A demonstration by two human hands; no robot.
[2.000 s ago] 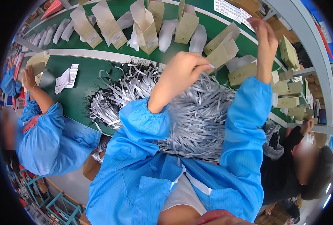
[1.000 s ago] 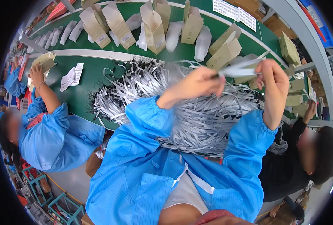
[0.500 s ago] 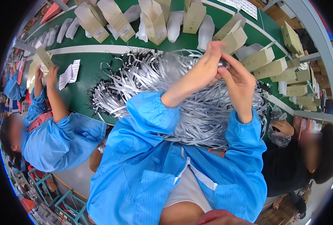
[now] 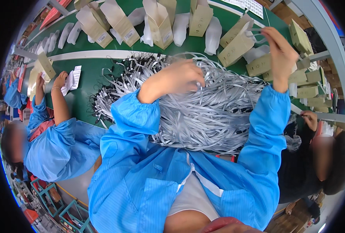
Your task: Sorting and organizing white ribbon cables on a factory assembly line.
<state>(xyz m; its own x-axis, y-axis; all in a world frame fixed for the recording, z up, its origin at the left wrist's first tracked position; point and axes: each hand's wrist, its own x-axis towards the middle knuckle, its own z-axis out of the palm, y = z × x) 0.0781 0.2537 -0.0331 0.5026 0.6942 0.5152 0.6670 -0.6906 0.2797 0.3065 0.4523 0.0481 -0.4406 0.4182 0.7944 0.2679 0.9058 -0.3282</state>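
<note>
Right hand (image 4: pixel 279 46) is raised over the far side of the green table (image 4: pixel 87 83), fingers pinched on a grey strap (image 4: pixel 258 33) held at the mouth of a tan paper bag (image 4: pixel 236 43), while the left hand (image 4: pixel 178 77) rests curled in the big heap of grey straps (image 4: pixel 215 112), gripping a few. Judging by the heap's size, most of the straps are not yet bagged; several open bags (image 4: pixel 159 21) stand along the belt beyond.

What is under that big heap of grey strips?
The heap of grey strips lies on a green table; the left hand rests on top. Whatever lies beneath the middle is covered.
</note>
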